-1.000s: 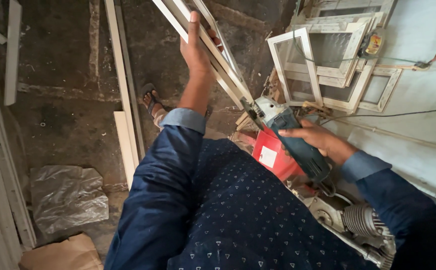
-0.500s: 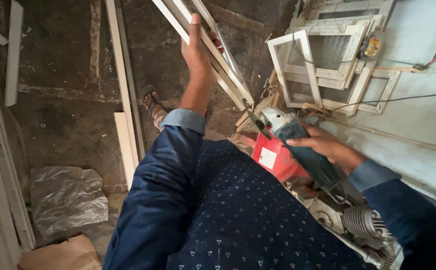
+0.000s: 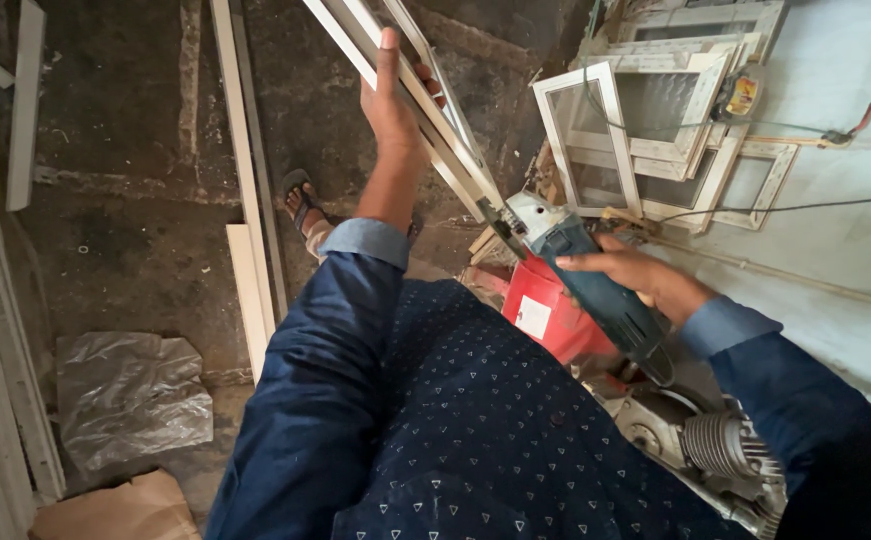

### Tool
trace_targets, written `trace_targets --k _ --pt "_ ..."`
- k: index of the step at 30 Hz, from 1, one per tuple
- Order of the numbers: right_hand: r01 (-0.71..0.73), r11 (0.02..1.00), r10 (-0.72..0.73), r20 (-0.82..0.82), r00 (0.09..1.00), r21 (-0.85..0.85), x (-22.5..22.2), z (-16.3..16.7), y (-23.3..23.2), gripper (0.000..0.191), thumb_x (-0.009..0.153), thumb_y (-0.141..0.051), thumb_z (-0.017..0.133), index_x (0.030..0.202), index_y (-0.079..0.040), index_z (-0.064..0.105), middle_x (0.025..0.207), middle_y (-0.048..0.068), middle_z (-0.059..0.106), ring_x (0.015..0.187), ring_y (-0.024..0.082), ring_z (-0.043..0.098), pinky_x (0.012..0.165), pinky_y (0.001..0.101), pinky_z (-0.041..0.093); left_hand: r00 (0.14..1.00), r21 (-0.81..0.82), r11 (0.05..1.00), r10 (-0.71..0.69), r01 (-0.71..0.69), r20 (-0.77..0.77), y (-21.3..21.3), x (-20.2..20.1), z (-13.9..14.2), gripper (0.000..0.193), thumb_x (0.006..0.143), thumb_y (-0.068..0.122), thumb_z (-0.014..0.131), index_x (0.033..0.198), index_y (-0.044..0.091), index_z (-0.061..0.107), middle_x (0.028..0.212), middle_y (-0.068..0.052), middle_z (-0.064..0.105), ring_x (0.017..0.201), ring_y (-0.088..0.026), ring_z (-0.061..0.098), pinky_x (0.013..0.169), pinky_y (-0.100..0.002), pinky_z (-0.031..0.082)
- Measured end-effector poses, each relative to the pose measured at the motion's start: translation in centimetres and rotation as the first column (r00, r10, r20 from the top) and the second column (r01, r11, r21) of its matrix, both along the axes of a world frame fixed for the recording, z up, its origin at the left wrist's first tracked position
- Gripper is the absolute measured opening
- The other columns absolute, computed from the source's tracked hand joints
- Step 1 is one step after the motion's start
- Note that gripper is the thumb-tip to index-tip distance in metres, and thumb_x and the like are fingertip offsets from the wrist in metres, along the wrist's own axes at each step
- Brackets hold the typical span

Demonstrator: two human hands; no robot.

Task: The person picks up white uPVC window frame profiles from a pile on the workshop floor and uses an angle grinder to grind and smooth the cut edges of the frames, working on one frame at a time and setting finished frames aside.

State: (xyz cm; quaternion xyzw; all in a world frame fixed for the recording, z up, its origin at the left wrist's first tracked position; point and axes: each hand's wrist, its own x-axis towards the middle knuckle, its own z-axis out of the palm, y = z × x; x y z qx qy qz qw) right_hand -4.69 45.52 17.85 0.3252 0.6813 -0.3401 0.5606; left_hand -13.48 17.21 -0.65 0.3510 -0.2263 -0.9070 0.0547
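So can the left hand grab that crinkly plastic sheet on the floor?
Probably not right now: the left hand is raised, gripping the white frame, and the plastic sheet lies far below on the floor.

The white frame [image 3: 425, 110] runs off the top edge; the grinder [image 3: 590, 280] hides its own disc.

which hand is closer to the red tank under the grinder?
Right. The right hand grips the blue angle grinder directly above the red tank. The left hand is farther up, holding the white frame strip.
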Motion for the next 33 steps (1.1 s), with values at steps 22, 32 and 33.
trace_targets --k 22,32,33 --pt "0.159 0.984 -0.167 -0.096 0.981 -0.086 2.3 0.2 -0.2 0.044 0.087 -0.028 0.074 0.119 -0.002 0.057 0.083 0.016 0.07 0.066 0.025 0.072 0.056 0.0404 0.061 1.0 0.005 1.0 -0.01 0.01 0.007 -0.2 -0.3 1.3 0.061 0.079 0.059 0.077 0.107 0.008 0.057 0.074 -0.008 0.062 0.061 -0.018 0.064 0.049 -0.036 0.055" --pt "0.2 0.977 -0.209 -0.122 0.97 -0.079 2.6 0.6 -0.6 0.048 0.086 -0.027 0.072 0.126 -0.007 0.053 0.083 0.017 0.069 0.065 0.026 0.072 0.056 0.0417 0.061 1.0 -0.019 0.999 -0.026 0.026 -0.003 0.0 -0.5 1.1 0.062 0.08 0.06 0.076 0.104 0.008 0.055 0.074 -0.008 0.062 0.062 -0.019 0.066 0.051 -0.037 0.056" --pt "0.201 0.975 -0.212 -0.133 0.968 -0.091 2.6 0.5 -0.4 0.048 0.086 -0.026 0.072 0.126 -0.007 0.052 0.083 0.017 0.069 0.065 0.026 0.072 0.057 0.0417 0.062 1.0 -0.014 1.0 -0.026 0.025 -0.009 0.0 -0.5 1.1 0.063 0.08 0.06 0.076 0.105 0.008 0.055 0.075 -0.008 0.062 0.063 -0.019 0.066 0.051 -0.037 0.056"
